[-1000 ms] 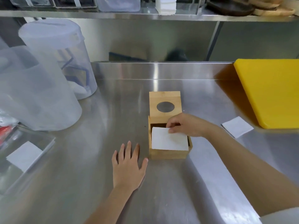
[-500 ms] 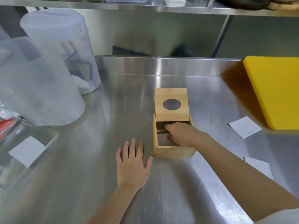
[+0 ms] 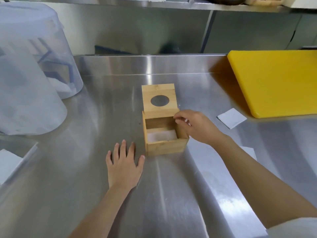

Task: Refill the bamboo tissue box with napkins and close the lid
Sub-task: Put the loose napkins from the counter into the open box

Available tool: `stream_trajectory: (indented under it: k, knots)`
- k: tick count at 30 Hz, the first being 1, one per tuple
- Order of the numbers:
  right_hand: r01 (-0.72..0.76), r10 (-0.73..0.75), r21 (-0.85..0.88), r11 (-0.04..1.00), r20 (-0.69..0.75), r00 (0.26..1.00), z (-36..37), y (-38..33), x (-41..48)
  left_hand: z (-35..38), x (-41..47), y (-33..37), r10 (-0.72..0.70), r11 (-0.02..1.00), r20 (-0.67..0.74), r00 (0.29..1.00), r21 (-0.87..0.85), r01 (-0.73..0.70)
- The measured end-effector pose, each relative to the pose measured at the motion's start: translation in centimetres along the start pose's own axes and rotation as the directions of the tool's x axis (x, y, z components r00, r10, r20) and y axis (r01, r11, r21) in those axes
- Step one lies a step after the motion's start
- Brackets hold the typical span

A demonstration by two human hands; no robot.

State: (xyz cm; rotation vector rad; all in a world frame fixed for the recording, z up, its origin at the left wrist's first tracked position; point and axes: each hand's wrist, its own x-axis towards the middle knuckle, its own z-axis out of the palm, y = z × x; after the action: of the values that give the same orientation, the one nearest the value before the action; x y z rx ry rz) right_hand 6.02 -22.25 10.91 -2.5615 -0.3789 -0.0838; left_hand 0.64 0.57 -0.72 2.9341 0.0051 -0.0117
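The bamboo tissue box [image 3: 166,147] stands in the middle of the steel counter, its top uncovered. Its lid [image 3: 159,107], with a round hole, lies tipped back behind it. A white napkin [image 3: 163,136] rests flat inside on the bottom. My right hand [image 3: 193,126] hovers over the box's right wall, fingers curled and holding nothing. My left hand [image 3: 124,166] lies flat on the counter just left of the box, fingers spread. One loose napkin [image 3: 231,118] lies to the right of the box; another napkin [image 3: 249,152] peeks out behind my right forearm.
A yellow cutting board [image 3: 276,81] fills the back right. Two large translucent plastic containers [image 3: 29,79] stand at the left. A clear tray [image 3: 18,162] with a white napkin sits at the left edge. A steel shelf [image 3: 171,5] runs overhead.
My right hand pushed the napkin down into the box, then lifted out to the box's right edge. The napkin now lies on the bottom. My left hand stayed flat.
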Motion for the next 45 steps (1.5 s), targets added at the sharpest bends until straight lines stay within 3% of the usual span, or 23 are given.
stream_trajectory:
  k: [2, 5, 9, 12, 17, 23, 25, 30, 37, 45]
  knots:
    - [-0.062, 0.06, -0.022, 0.998, -0.094, 0.994, -0.4, 1.2, -1.3, -0.1, 0.1, 0.0, -0.001, 1.0, 0.012, 1.0, -0.004, 0.001]
    - [-0.304, 0.285, -0.053, 0.951, -0.221, 0.933, -0.9, 3.8, -3.4, -0.3, -0.1, 0.1, -0.007, 1.0, 0.014, 1.0, -0.019, 0.007]
    - [-0.626, 0.595, -0.051, 0.778, -0.261, 0.76, -1.1, 8.4, -7.4, -0.3, -0.2, 0.2, -0.007, 1.0, 0.01, 1.0, -0.03, 0.007]
    - [-0.775, 0.742, 0.017, 0.631, -0.305, 0.597, -0.8, 11.1, -10.6, -0.2, -0.2, 0.3, -0.011, 0.999, -0.003, 1.0, -0.031, 0.011]
    - [-0.908, 0.894, 0.117, 0.402, -0.263, 0.362, -1.1, 12.8, -13.6, -0.1, -0.2, 0.1, -0.008, 1.0, -0.002, 1.0, -0.018, 0.008]
    - [-0.949, 0.958, 0.16, 0.27, -0.143, 0.249, -1.6, 12.7, -13.8, -0.2, -0.4, 0.1, -0.002, 1.0, -0.004, 1.0, -0.016, 0.002]
    - [-0.943, 0.957, 0.167, 0.288, -0.098, 0.275, -1.7, 12.5, -13.6, -0.2, -0.4, 0.1, 0.0, 1.0, -0.002, 1.0, -0.017, 0.0]
    - [-0.856, 0.904, 0.306, 0.416, -0.036, 0.427, -1.5, 12.3, -12.8, -0.4, -0.5, 0.1, 0.005, 1.0, -0.005, 1.0, -0.02, -0.005]
    - [-0.6, 0.663, 0.409, 0.687, -0.015, 0.749, -3.0, 8.0, -9.8, -0.6, -0.6, 0.2, 0.008, 1.0, -0.013, 1.0, -0.027, -0.008]
    - [-0.398, 0.411, 0.415, 0.818, 0.061, 0.91, -4.6, 2.9, -5.0, -0.7, -0.6, 0.2, 0.007, 1.0, -0.002, 1.0, -0.024, -0.007]
